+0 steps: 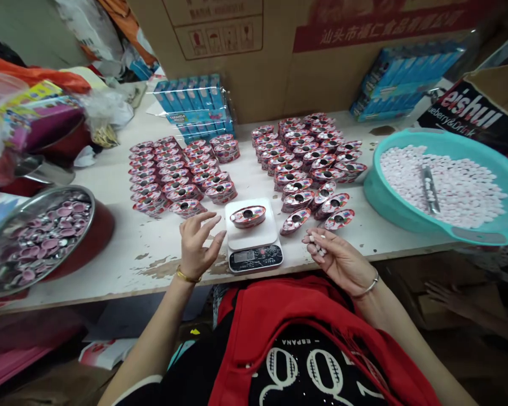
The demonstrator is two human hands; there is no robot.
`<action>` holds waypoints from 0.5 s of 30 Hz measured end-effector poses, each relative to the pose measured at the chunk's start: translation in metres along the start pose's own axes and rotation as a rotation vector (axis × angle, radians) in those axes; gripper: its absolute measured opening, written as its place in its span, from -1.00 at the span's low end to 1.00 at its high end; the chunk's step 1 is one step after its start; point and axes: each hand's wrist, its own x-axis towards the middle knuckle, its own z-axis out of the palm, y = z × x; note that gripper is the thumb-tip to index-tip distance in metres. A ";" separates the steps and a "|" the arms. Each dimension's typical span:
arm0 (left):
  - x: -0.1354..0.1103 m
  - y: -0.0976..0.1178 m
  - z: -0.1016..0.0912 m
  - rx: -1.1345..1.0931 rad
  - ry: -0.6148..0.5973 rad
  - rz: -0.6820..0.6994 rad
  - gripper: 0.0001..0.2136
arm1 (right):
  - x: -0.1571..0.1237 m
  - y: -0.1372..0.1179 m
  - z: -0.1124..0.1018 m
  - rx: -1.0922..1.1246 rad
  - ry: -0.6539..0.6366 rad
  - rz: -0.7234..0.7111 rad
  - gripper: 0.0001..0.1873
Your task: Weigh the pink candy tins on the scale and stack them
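On a white digital scale (248, 239) in front of me stands an oval red-printed container (258, 217) with a round dark hole in its top. The scale's display appears to read zero. My left hand (198, 246) is held just left of the scale, fingers apart and holding nothing. To the right of the scale, my right hand (341, 258) pinches several small white candies (320, 248) in its fingertips. Just beyond that hand is a tilted oval container (294, 224) of the same kind. White pieces show in the tops of some containers in the right-hand group (298, 198).
More containers (186, 210) stand in rows at left. A turquoise basin (400, 211) at right holds white candies and a metal scoop (430, 192). At left, a metal bowl (97, 223) holds pink caps. Blue packs (190, 96) lean on a cardboard box (275, 73). Another person's hand (449, 296) shows lower right.
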 end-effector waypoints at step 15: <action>0.010 0.010 0.020 0.023 -0.135 0.105 -0.63 | 0.017 -0.008 0.033 -0.348 -0.081 -0.102 -0.64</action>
